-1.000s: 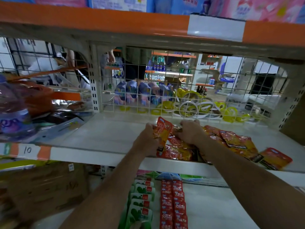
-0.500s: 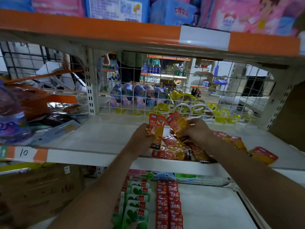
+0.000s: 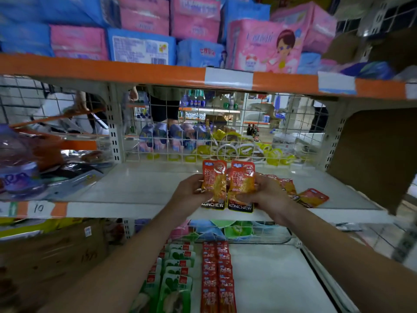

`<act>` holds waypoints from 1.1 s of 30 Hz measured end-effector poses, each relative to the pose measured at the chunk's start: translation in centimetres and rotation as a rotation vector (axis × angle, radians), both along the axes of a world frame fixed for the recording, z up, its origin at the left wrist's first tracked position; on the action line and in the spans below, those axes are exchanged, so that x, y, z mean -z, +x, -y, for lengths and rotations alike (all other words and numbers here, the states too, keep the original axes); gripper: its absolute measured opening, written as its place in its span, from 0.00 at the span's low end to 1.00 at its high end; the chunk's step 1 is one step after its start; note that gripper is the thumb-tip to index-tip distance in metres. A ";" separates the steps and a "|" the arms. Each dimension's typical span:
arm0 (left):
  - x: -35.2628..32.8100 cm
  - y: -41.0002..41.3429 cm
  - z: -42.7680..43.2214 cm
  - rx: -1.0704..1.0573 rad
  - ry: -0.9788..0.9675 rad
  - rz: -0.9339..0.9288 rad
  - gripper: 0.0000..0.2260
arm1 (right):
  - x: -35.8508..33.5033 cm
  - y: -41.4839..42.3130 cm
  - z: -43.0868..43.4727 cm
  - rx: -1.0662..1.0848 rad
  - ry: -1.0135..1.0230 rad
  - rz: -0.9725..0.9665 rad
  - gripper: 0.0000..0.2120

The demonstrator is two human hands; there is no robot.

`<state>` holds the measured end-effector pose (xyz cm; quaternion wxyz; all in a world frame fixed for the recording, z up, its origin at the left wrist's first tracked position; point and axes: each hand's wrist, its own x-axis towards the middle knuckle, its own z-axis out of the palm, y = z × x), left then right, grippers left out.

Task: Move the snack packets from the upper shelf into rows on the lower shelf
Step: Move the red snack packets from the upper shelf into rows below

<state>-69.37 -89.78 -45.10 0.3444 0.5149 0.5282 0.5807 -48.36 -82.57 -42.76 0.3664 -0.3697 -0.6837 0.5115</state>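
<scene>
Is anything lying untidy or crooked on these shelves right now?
Yes. A few orange packets lie loose and slanted on the upper shelf, right of the right hand, while the red packets below lie in straight rows.

The light was dim and cool overall, with no hard shadows. The brightest part lay behind the wire mesh (image 3: pixel 225 123), where a lit aisle showed through. The pale upper shelf (image 3: pixel 146 184) caught a soft sheen from that side, while the lower shelf (image 3: pixel 270 279) sat in duller, greyer light and the forearms (image 3: pixel 126 267) at the bottom were dark. The snack packets (image 3: pixel 241 181) in the middle were the sharpest thing, their lettering readable and their foil glinting a little. Toward the edges everything smeared: the bottle (image 3: pixel 15 163) at the left, the cardboard (image 3: pixel 372 159) at the right and the pink and blue packs (image 3: pixel 194 26) on top were blurred. The wide lens bowed the orange rail (image 3: pixel 112 71).
</scene>
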 end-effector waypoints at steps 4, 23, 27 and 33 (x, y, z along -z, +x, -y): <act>-0.3 1.6 2.6 0.056 0.010 0.004 0.19 | 0.1 2.3 2.6 -0.016 -0.001 0.027 0.17; 8.7 7.4 6.9 0.158 -0.257 -0.157 0.22 | 7.2 9.9 8.6 0.062 -0.133 0.257 0.14; 12.7 7.5 5.4 0.179 -0.300 -0.183 0.21 | 11.1 9.8 6.9 0.077 -0.195 0.317 0.15; 20.6 6.9 1.4 0.203 -0.368 -0.192 0.27 | 18.3 9.0 3.1 0.073 -0.298 0.390 0.12</act>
